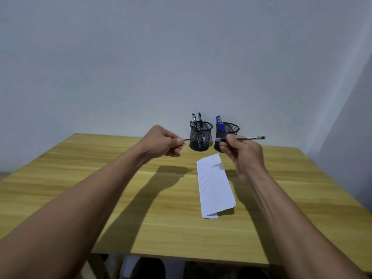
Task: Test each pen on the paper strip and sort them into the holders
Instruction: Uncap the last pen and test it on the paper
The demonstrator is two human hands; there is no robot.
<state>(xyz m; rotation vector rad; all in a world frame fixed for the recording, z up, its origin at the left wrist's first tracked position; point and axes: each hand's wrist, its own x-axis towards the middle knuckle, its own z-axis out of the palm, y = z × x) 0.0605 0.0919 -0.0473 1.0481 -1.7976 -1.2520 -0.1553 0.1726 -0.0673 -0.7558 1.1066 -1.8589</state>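
My right hand [242,152] grips a clear black pen [248,138] held level above the table, its end pointing right. My left hand [163,142] pinches the pen's cap [186,140], pulled a short way off to the left of the pen tip. Behind my hands stand two black mesh holders: the left holder [200,135] has several black pens in it, the right holder [227,131] has blue pens [219,122]. The white paper strip [216,186] lies on the table below my right hand, with faint scribbles down its left side.
The wooden table [100,178] runs to a front edge near the bottom of the view. A pale wall rises right behind the holders. Chair legs and dark floor show under the table's front edge.
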